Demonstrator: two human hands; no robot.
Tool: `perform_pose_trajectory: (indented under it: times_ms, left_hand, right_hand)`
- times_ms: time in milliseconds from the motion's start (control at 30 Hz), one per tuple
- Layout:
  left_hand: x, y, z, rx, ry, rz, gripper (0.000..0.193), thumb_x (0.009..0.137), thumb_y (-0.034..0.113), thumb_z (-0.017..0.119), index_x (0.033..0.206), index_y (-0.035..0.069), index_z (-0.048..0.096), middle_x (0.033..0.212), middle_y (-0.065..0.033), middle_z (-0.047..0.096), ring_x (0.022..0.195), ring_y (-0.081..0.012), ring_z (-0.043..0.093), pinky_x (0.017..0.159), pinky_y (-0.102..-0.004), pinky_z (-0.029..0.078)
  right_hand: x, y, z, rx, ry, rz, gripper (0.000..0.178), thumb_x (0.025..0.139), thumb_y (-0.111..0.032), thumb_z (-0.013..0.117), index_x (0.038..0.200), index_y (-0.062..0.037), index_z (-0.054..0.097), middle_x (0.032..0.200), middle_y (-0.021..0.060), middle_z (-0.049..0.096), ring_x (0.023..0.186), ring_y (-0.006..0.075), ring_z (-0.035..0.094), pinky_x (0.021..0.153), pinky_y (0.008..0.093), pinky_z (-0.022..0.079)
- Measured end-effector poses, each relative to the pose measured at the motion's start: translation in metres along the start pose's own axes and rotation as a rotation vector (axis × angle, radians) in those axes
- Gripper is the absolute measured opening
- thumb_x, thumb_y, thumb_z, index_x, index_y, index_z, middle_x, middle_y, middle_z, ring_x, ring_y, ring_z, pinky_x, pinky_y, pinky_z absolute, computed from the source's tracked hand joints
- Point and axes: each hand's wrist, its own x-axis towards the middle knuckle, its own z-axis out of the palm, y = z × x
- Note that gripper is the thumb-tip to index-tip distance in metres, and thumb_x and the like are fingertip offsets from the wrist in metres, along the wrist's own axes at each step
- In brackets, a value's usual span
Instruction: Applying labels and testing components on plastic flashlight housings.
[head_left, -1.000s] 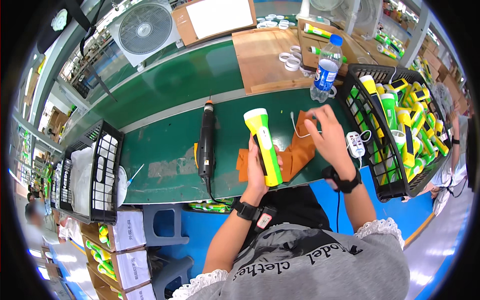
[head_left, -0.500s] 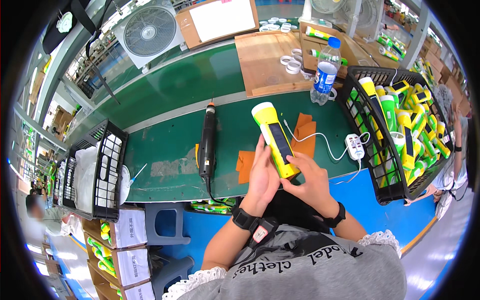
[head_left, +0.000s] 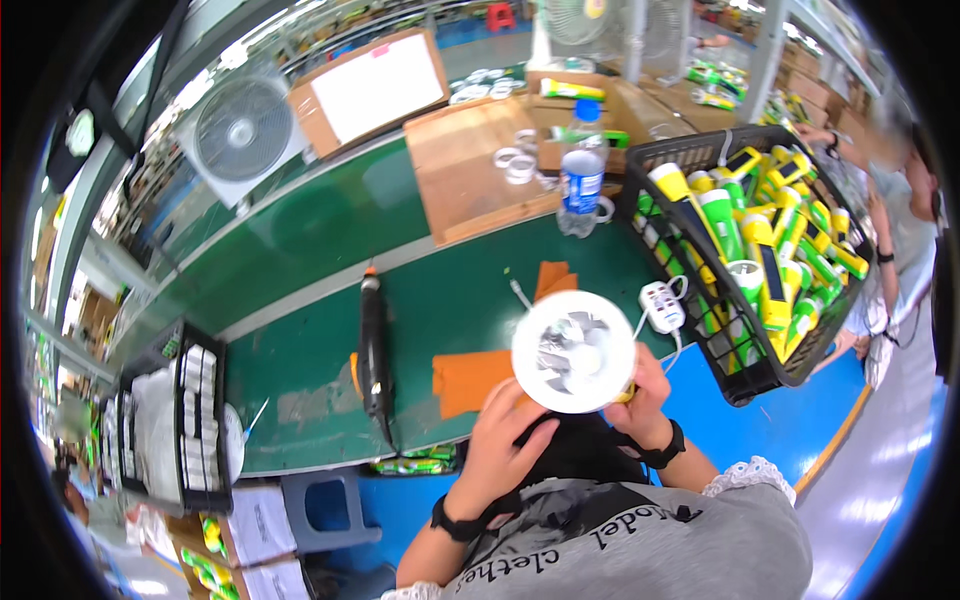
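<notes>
A yellow flashlight is tipped so that its round white-rimmed lens and shiny reflector face up at me. My right hand is closed around its body, most of which the head hides. Close to the lower left of that head, my left hand is curved, thumb and fingers apart; whether its fingertips touch the flashlight is hidden. Orange cloths lie on the green bench just beyond my hands. Left of them rests a black corded tool with an orange tip.
At right stands a black crate heaped with yellow and green flashlights. A bottle with a blue cap and a white multi-port charger are near it. Another black crate is at left. White rings lie on a wooden board.
The flashlight has turned from lying side-on, solar panel visible, to lens facing me. My left hand has come away from its body; my right hand keeps hold. The view has shifted.
</notes>
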Motion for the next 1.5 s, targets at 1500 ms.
perform_pose_trajectory:
  times_ms: [1500]
  left_hand:
    - [0.027, -0.081, -0.001, 0.952, 0.068, -0.116, 0.046, 0.080, 0.038, 0.051, 0.114, 0.007, 0.050, 0.135, -0.0077, 0.034, 0.127, -0.0240, 0.027, 0.100, -0.0548, 0.021]
  right_hand:
    - [0.045, -0.005, 0.057, -0.286, -0.462, 0.367, 0.033, 0.074, 0.004, 0.049, 0.107, 0.0017, 0.052, 0.089, 0.0149, 0.047, 0.082, 0.0311, 0.050, 0.073, 0.0352, 0.043]
